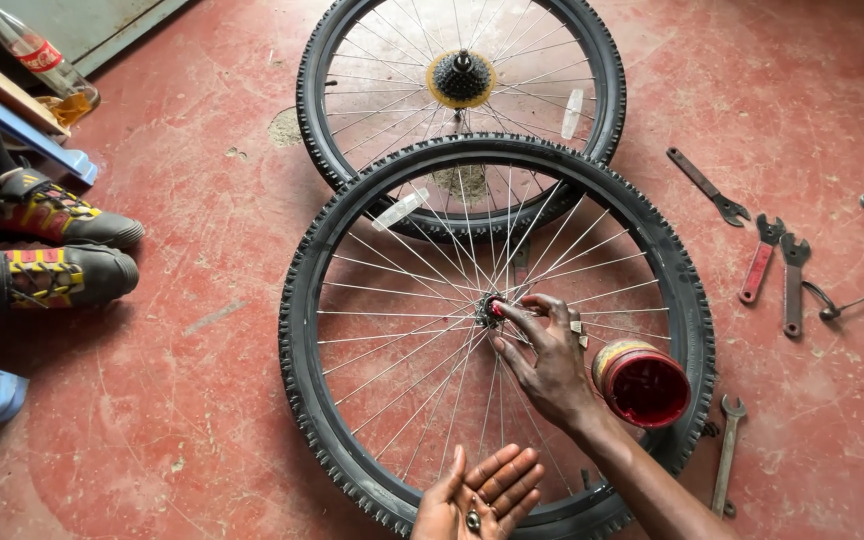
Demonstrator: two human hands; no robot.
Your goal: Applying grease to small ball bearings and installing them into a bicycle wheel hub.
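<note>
Item 1 — front bicycle wheel (352, 400), knobbly tyre, lying flat on the red floor (202, 400); its upper rim overlaps a second wheel (592, 80) that carries a sprocket cluster (461, 78).

Item 2 — hub (490, 309) of the near wheel, at the centre of the spokes; I see red grease on it.

Item 3 — right hand (548, 360), reaching across the spokes; its fingertips are gathered at the hub, thumb and forefinger pressed close as if pinching or seating something small; what sits between them I cannot make out from this view.

Item 4 — left hand (482, 490), low in the frame, palm up, fingers flat and slightly spread; it cups small dark metal pieces (472, 519), probably bearing balls or a nut.

Item 5 — tin of red grease (642, 382), lid off, resting on the spokes just beside the right wrist.

Item 6 — spanners (777, 265) laid out to the right, well apart from the hands; one more spanner (727, 450) touching the tyre's outer edge; a skewer (857, 300) near them.

Item 7 — another person's shoes (42, 245) at the left; a glass bottle (37, 55) beyond them.

Step, as I judge it: hub work, greasing and loading small parts into the bearing seat; the next move would call for a fine fingertip pick from the open palm, then steady placing into the grease without dropping a piece through the spokes.
</note>
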